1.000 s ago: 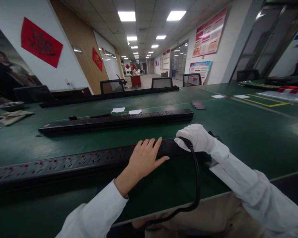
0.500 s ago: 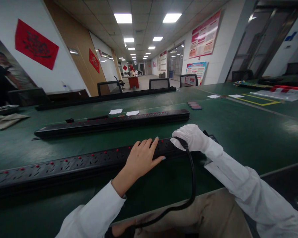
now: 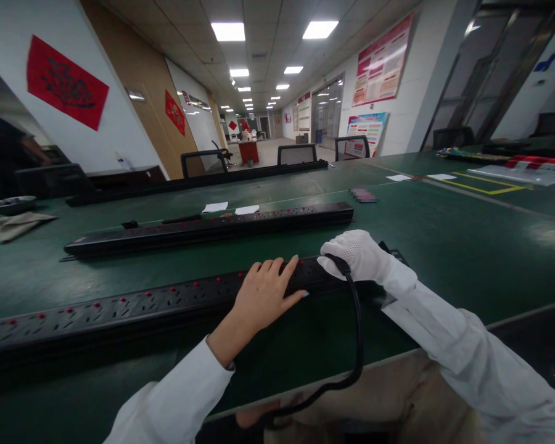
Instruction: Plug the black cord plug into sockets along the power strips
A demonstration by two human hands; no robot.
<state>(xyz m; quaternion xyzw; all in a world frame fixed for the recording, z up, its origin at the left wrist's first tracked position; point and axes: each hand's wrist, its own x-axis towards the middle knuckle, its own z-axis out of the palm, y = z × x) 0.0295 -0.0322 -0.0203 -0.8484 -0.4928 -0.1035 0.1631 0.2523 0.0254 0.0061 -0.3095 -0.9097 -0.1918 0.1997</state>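
Observation:
A long black power strip (image 3: pixel 134 307) with a row of sockets and red dots runs across the green table in front of me. My left hand (image 3: pixel 263 293), bare, lies across its right part, fingers over the far edge and thumb along the near side. To the right, my right hand (image 3: pixel 354 256), in a white glove, is closed around a black plug (image 3: pixel 338 264) held against the strip's socket face. Its pins are hidden. From the plug a black cable (image 3: pixel 361 333) loops down over the table edge toward my lap.
Behind lies a second black power strip (image 3: pixel 213 228), with white papers (image 3: pixel 247 210) beyond it. A long black bar (image 3: pixel 198 180) stretches along the far side. At the left are a bowl (image 3: pixel 10 205) and a cloth (image 3: pixel 23 226). Chairs (image 3: pixel 296 153) stand behind the table.
Both hands, the plug and the strip stay in nearly the same place. The cable's lower end has shifted slightly near my lap. A person at the far left has moved.

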